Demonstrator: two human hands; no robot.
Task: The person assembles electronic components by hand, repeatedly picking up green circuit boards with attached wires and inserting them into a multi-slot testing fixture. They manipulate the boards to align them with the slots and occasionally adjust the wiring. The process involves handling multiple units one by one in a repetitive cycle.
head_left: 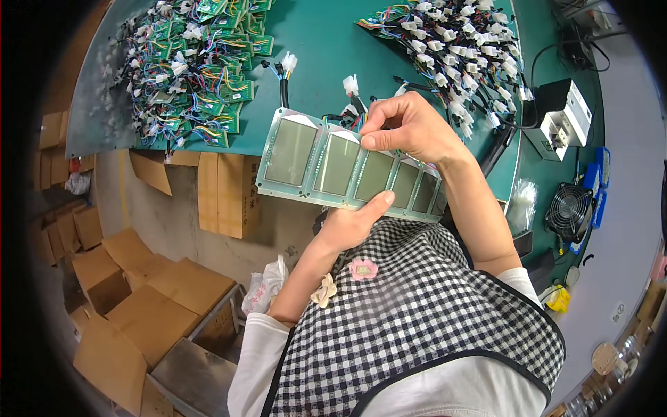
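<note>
Just past the checkered apron [424, 299], I have the left hand [351, 226] gripping the lower edge of a panel [358, 167]: a pale-green strip with five grey-green screens facing up to me, long axis sloping from upper left to lower right, held at the near edge of the table [319, 48]. The right hand [417, 131] pinches at its upper edge; what's between the fingertips I can't tell.

An electronics workshop: wired circuit boards [238, 91] heaped on a green bench [316, 42], cardboard boxes [153, 320] nearby.
</note>
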